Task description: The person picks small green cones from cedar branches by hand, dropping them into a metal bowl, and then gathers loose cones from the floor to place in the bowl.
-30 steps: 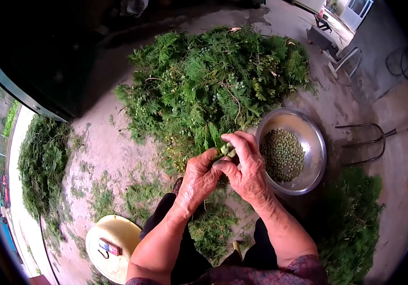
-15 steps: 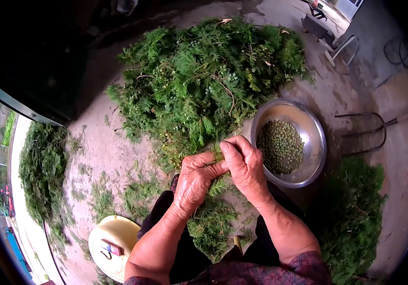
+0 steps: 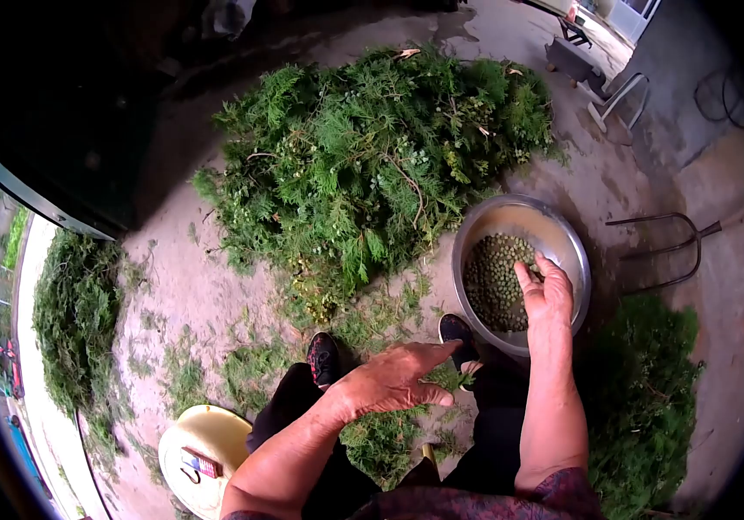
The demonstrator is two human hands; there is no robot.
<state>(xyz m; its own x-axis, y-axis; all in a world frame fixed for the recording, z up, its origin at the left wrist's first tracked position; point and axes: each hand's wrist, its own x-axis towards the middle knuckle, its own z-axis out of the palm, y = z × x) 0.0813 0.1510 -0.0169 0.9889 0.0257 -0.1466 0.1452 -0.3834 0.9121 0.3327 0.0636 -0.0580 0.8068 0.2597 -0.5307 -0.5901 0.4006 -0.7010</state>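
Observation:
My right hand (image 3: pixel 549 293) is over the metal bowl (image 3: pixel 581 247), thumb and fingers apart, near the small round green cones (image 3: pixel 495 270) heaped inside. My left hand (image 3: pixel 398 379) hovers above the ground between my knees, its fingers stretched out and the thumb spread from them. A small green sprig (image 3: pixel 448 375) shows in the gap by that thumb, overlapping the hand's edge in this view. Ahead of my feet lies a large pile of leafy evergreen branches (image 3: pixel 346 165), with cones still on some twigs.
Loose sprigs (image 3: pixel 255 368) litter the concrete floor. More cut greenery lies in a left heap (image 3: pixel 77 321) and a right heap (image 3: pixel 640 399). A pitchfork (image 3: pixel 697 247) rests right of the bowl. A pale yellow round stool or lid (image 3: pixel 207 442) bears a small box (image 3: pixel 201 464).
My hands have parted from the sprig they were both gripping. The right one moved over the bowl with its fingers opened; the left dropped lower and opened.

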